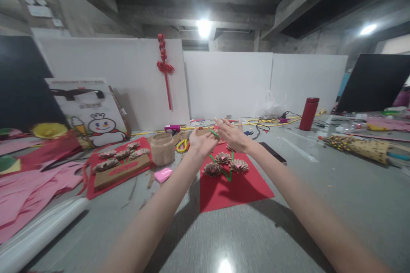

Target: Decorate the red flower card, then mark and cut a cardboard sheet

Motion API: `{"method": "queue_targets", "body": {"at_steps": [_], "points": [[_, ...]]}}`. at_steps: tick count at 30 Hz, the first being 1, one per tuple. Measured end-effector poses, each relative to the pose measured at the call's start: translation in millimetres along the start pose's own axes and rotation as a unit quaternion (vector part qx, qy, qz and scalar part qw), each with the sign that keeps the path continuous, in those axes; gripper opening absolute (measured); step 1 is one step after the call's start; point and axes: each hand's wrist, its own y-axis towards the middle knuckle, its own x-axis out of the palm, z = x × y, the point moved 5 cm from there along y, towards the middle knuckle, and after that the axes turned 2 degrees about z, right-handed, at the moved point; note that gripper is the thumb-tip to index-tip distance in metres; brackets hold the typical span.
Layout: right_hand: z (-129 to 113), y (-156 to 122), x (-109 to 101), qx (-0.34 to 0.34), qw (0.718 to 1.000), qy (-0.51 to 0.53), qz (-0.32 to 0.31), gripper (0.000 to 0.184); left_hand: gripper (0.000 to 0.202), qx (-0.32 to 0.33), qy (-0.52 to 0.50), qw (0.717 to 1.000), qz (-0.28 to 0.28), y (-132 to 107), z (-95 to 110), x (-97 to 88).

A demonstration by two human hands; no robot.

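The largest thing is the grey bench (320, 204), and on it, in front of the person, lies a red sheet (235, 198). On the left of this sheet, well apart from the hands, stands a brown jar (162, 151). The two hands are above the far part of the sheet, the forearms coming from both sides. The left hand (202, 142) is turned with the palm upward; its fingers are stretched out toward the right and are not closed. The right hand (233, 135) is a little higher, with straight, open fingers that point to the left, over the fingertips of the left one. Nearer to the person than the hands, on the sheet, are brown paper flowers (222, 158) with pink centres, and among them bent green stems (228, 175). The smallest is a short green piece (214, 134), which lies between the two hands. It appears to rest across the fingers of the left hand, so this hand is the nearer one. Its long axis is slanted, from far left to near right. Whether the right fingers touch it, I cannot tell.
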Motion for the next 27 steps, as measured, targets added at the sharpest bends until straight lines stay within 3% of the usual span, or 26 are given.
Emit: {"method": "queue_targets", "body": {"at_steps": [3, 8, 12, 16, 23, 27], "points": [[2, 1, 2, -0.009, 1.0, -0.002, 0.003, 0.054, 0.048, -0.016, -0.002, 0.999, -0.035, 2, -1, 2.6], [-9, -4, 22, -0.032, 0.994, 0.033, -0.098, 0.062, 0.051, -0.02, 0.011, 0.999, -0.049, 2, 0, 3.7], [-25, -7, 28, -0.032, 0.988, 0.07, -0.131, 0.066, 0.057, -0.021, 0.018, 0.999, -0.042, 2, -3, 3.7], [-36, -8, 26, -0.037, 0.984, 0.106, -0.14, 0.063, 0.059, -0.006, 0.023, 0.999, -0.028, 3, -4, 2.3], [-16, -7, 25, 0.005, 0.99, 0.06, -0.125, 0.063, 0.054, -0.035, 0.03, 0.997, -0.056, 0, -3, 3.9], [-24, -9, 26, 0.003, 0.988, 0.077, -0.132, 0.068, 0.055, -0.026, 0.029, 0.998, -0.047, 2, -3, 2.8]]}}
